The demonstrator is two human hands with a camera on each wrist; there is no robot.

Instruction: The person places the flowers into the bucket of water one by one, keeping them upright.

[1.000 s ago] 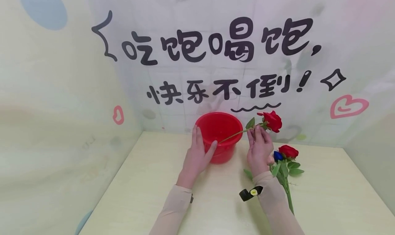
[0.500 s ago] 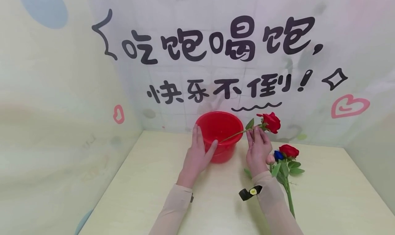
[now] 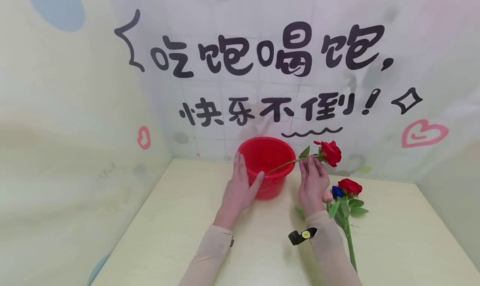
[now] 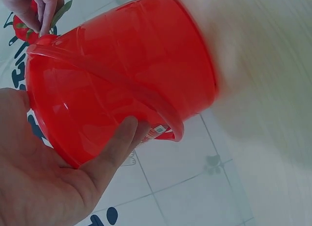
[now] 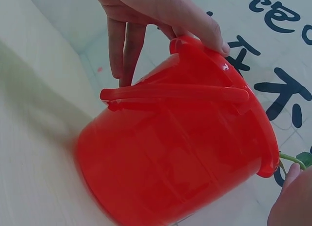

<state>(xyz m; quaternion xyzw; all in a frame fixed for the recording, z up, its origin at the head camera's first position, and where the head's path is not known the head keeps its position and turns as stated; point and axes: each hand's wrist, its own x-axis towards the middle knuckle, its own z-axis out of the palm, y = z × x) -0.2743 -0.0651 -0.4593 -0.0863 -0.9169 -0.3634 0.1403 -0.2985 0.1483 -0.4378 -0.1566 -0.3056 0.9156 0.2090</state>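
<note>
A red plastic bucket (image 3: 271,189) with a red handle (image 5: 170,92) stands on the table near the back wall. My left hand (image 3: 238,194) holds its left side, thumb at the rim and fingers along the outer wall. Just right of the bucket, my right hand (image 3: 313,186) pinches the green stem of an artificial red rose (image 3: 331,154) close below its bloom. The stem (image 3: 283,166) slants over the rim, its lower end inside the bucket. In the left wrist view, the left fingers (image 4: 114,140) lie near the hanging handle.
Right of my right forearm lies a bunch of artificial flowers: a red rose (image 3: 350,186), a blue bud (image 3: 337,191) and a pink bud (image 3: 327,196), with leafy stems (image 3: 350,244). The pale wooden table (image 3: 168,236) meets printed walls (image 3: 210,11) behind and on both sides.
The red rose's bloom has dipped slightly with my right hand, its stem still over the bucket rim. The left hand and bucket stay in place.
</note>
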